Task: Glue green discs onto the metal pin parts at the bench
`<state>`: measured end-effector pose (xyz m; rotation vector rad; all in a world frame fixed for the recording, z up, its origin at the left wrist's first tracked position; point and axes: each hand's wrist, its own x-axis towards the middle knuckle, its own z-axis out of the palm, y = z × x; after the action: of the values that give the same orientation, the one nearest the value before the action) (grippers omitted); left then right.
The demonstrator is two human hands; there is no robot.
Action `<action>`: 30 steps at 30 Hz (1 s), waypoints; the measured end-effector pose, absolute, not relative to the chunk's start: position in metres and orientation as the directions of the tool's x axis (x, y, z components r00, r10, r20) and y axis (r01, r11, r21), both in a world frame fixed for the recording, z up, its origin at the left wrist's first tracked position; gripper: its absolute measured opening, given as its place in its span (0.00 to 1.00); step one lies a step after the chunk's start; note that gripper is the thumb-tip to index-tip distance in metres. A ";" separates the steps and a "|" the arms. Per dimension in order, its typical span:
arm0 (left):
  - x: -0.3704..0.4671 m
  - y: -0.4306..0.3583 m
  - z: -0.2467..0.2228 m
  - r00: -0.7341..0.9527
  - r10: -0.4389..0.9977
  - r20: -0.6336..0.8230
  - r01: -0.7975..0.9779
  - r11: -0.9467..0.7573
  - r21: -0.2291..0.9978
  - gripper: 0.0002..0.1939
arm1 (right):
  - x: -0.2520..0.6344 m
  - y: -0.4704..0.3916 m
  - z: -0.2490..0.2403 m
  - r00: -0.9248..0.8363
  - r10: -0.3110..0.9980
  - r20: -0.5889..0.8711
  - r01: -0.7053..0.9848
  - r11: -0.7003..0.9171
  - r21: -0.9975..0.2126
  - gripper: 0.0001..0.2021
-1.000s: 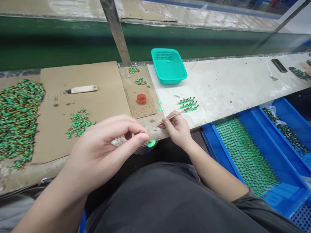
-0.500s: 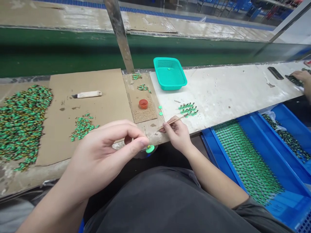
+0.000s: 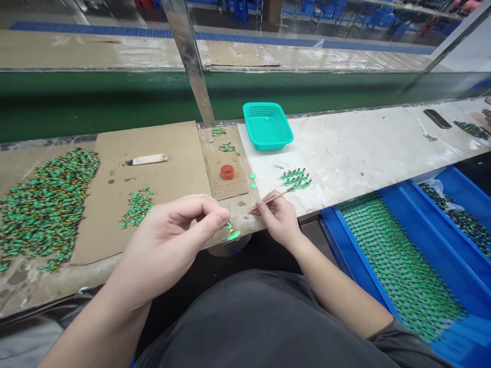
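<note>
Between the thumb and finger of my left hand (image 3: 180, 240) is a small green piece (image 3: 233, 235), with a round green disc at its lower end. My right hand (image 3: 279, 217) pinches a thin wooden stick (image 3: 282, 194) near the table's front edge; the stick's dark end points up and right. Two green discs (image 3: 253, 181) lie just beyond my right hand. A red cup (image 3: 227, 171) stands on a small cardboard piece (image 3: 230, 190). Green pieces on discs (image 3: 296, 179) stand in rows on the white surface.
A teal basket (image 3: 268, 128) holds one disc. At the left lie a large pile of green-and-gold pieces (image 3: 49, 209), a smaller pile (image 3: 137, 207) and a knife (image 3: 148, 159). Blue bins (image 3: 402, 204) are at the right. Another person's hand (image 3: 486, 118) is at the far right.
The view has shifted, so the table sits lower in the picture. The green piece at my left fingertips has turned, and more of its upper part shows. My right hand still holds the stick.
</note>
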<state>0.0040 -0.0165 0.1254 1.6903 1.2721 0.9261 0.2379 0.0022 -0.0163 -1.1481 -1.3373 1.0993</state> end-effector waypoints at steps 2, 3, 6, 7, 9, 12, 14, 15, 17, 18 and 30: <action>0.006 -0.016 0.128 0.225 0.971 0.087 0.400 -0.173 0.900 0.21 | 0.237 0.002 -0.017 -0.045 0.991 0.127 0.061 0.129 -0.990 0.22; 0.007 -0.015 0.129 0.230 0.969 0.089 0.409 -0.179 0.895 0.21 | 0.237 0.000 -0.017 -0.051 0.991 0.127 0.061 0.130 -0.990 0.21; 0.010 -0.012 0.128 0.266 0.960 0.085 0.451 -0.202 0.869 0.19 | 0.242 -0.012 -0.015 -0.046 0.990 0.131 0.078 0.134 -0.988 0.20; 0.011 -0.010 0.126 0.277 0.957 0.089 0.473 -0.216 0.854 0.18 | 0.245 -0.019 -0.013 -0.039 0.990 0.134 0.090 0.137 -0.987 0.19; 0.015 -0.001 0.118 0.288 0.951 0.111 0.527 -0.255 0.811 0.17 | 0.254 -0.035 -0.009 -0.025 0.990 0.141 0.116 0.143 -0.983 0.17; 0.032 0.023 0.096 0.312 0.942 0.124 0.602 -0.297 0.741 0.18 | 0.273 -0.057 -0.006 0.007 0.989 0.145 0.142 0.142 -0.980 0.16; 0.052 0.043 0.080 0.344 0.930 0.130 0.627 -0.330 0.705 0.19 | 0.287 -0.069 -0.005 0.048 0.989 0.139 0.142 0.131 -0.981 0.16; 0.064 0.052 0.071 0.365 0.921 0.137 0.630 -0.352 0.692 0.20 | 0.293 -0.074 -0.005 0.071 0.988 0.135 0.139 0.124 -0.983 0.16; 0.089 0.069 0.057 0.412 0.897 0.161 0.626 -0.407 0.665 0.20 | 0.306 -0.081 -0.006 0.115 0.985 0.128 0.131 0.113 -0.985 0.15; 0.100 0.075 0.051 0.438 0.882 0.175 0.624 -0.438 0.647 0.20 | 0.312 -0.083 -0.007 0.135 0.983 0.125 0.127 0.108 -0.986 0.15; 0.149 0.089 0.021 0.507 0.811 0.293 0.640 -0.582 0.502 0.19 | 0.351 -0.096 -0.010 0.238 0.967 0.087 0.079 0.070 -0.994 0.15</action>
<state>0.1487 0.0886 0.0208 2.4245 1.2124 0.7269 0.3513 -0.0959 -0.0101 -1.3065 -1.1132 0.9376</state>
